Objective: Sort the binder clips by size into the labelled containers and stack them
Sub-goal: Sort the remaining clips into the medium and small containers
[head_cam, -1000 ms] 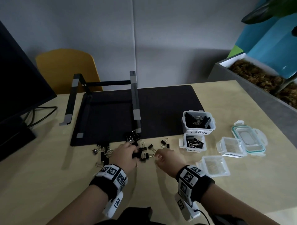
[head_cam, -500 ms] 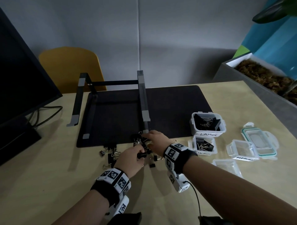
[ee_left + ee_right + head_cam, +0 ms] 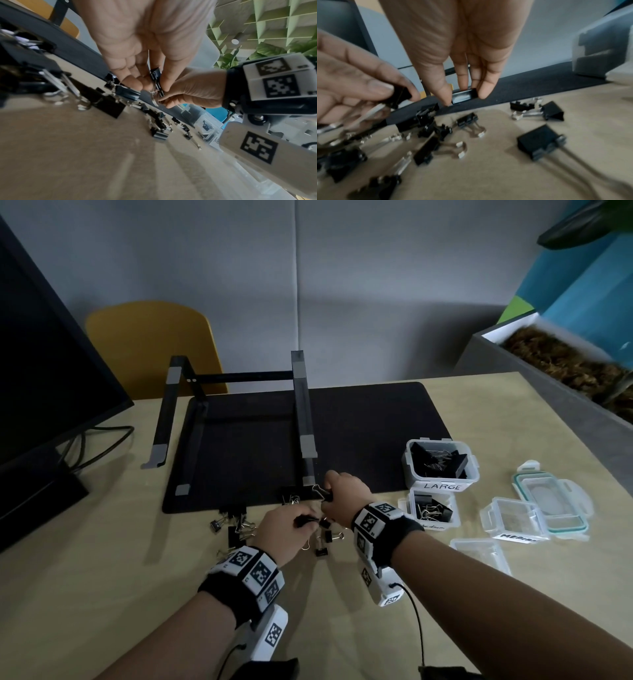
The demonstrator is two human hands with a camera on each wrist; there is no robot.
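Several black binder clips (image 3: 239, 525) of mixed sizes lie loose on the wooden table at the front edge of the black mat (image 3: 359, 440). My left hand (image 3: 308, 522) hovers over the pile and pinches a small black clip (image 3: 156, 79) between thumb and fingers. My right hand (image 3: 325, 491) is just beyond it at the mat's edge, fingertips pinching another black clip (image 3: 464, 95). The LARGE container (image 3: 442, 486) at the right holds big clips. In front of it, the Medium container (image 3: 433, 525) holds a few clips.
Two empty clear containers (image 3: 513, 518) (image 3: 479, 553) and a green-rimmed lid (image 3: 551, 505) lie right of the filled ones. A black laptop stand (image 3: 301, 412) sits on the mat, a monitor (image 3: 41, 371) at the left, a planter (image 3: 565, 364) along the right edge.
My right hand has moved from beside the left hand forward over the pile to the mat's edge and closed on a clip. The left hand stays over the pile with its clip.
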